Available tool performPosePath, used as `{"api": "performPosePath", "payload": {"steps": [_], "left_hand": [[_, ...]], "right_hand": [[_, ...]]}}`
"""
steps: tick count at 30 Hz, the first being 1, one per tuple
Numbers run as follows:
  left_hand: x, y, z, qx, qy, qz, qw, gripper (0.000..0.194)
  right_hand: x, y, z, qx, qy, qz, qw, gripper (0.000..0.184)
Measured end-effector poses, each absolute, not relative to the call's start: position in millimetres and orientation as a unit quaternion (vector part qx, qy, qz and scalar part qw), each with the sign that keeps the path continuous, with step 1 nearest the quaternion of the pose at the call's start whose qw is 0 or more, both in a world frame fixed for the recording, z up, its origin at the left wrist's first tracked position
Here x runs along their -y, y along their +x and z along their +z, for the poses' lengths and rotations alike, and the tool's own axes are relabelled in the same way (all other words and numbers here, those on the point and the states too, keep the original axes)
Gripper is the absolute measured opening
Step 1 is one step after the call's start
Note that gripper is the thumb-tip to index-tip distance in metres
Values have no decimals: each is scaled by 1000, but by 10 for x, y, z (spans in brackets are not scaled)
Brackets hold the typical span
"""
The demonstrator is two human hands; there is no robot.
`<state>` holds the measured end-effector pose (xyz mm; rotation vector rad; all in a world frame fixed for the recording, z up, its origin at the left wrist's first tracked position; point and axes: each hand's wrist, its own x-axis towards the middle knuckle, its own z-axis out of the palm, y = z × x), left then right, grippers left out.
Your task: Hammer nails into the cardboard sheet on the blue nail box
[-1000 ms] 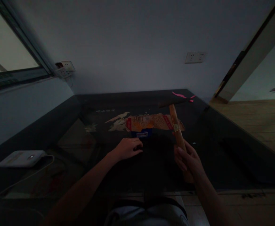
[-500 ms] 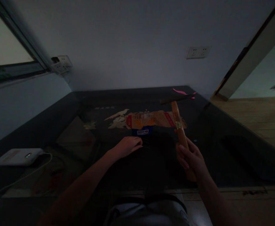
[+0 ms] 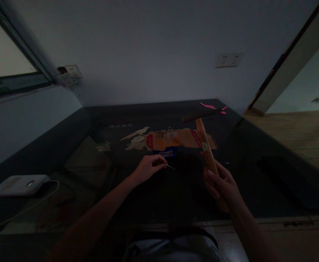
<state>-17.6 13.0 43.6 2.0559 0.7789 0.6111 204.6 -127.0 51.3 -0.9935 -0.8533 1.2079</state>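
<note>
Head view: shows hammer gripped by its wooden handle in right hand, right of centre in the frame, metal head uppermost. Shows left hand, near the middle, pinching pin between thumb and fingertips, with the thin free end pointing right; too fine to tell nail from needle. Looks, as a judgement, like a step of holding and readying, without striking. Calls for a steady pinch, a controlled grip on the handle, and fingers kept out from under the metal head. Leaves lateral room between the hands, over dark table at lower centre. Meets packet and blue box just above left hand in the frame, so leaves less room that way. Stops at wall beyond the far table edge, and at the near edge along the bottom.
</note>
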Motion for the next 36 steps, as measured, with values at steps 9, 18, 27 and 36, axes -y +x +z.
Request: {"api": "performPosePath", "payload": {"steps": [9, 18, 27, 36], "left_hand": [[-116, -124, 337, -321, 754, 259, 511, 16], [-133, -136, 351, -323, 704, 276, 570, 21], [-118, -134, 393, -297, 720, 298, 552, 24], [-44, -123, 464, -272, 756, 240, 545, 16]], "right_hand": [[1239, 2061, 459, 380, -425, 519, 637, 46], [1227, 2067, 439, 376, -421, 511, 648, 50], [1230, 2062, 454, 368, -433, 512, 644, 53], [1243, 2065, 438, 379, -422, 513, 644, 50]]}}
